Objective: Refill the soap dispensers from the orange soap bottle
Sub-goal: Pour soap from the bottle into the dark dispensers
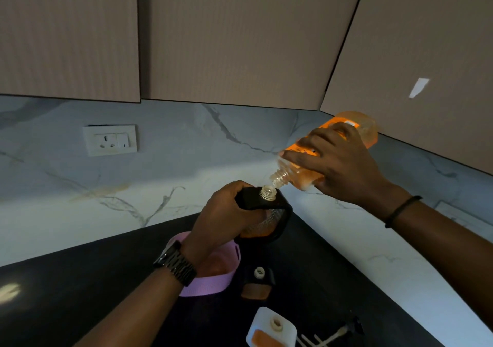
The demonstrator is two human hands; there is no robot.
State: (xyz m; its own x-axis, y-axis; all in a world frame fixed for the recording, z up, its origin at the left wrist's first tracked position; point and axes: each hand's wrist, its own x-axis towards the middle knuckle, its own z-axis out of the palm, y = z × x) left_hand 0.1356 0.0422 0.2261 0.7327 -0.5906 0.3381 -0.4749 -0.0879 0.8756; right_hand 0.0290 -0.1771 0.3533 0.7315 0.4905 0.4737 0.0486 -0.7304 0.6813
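Note:
My right hand (340, 162) grips the orange soap bottle (368, 130), tilted with its open neck down and to the left. The neck hovers just above the clear threaded mouth of a black soap dispenser (266, 202). My left hand (224, 218) holds that dispenser lifted above the counter; orange soap shows low in its clear body. Two more dispensers stand uncapped on the dark counter below: a small black one (257, 284) and a white one (270, 328), both with orange soap visible inside.
A pink basket (210, 282) sits under my left wrist. Pump tops with tubes (333, 336) lie at the bottom right. The dark counter (80, 280) meets marble walls in a corner. A wall socket (110, 140) and cabinets hang above.

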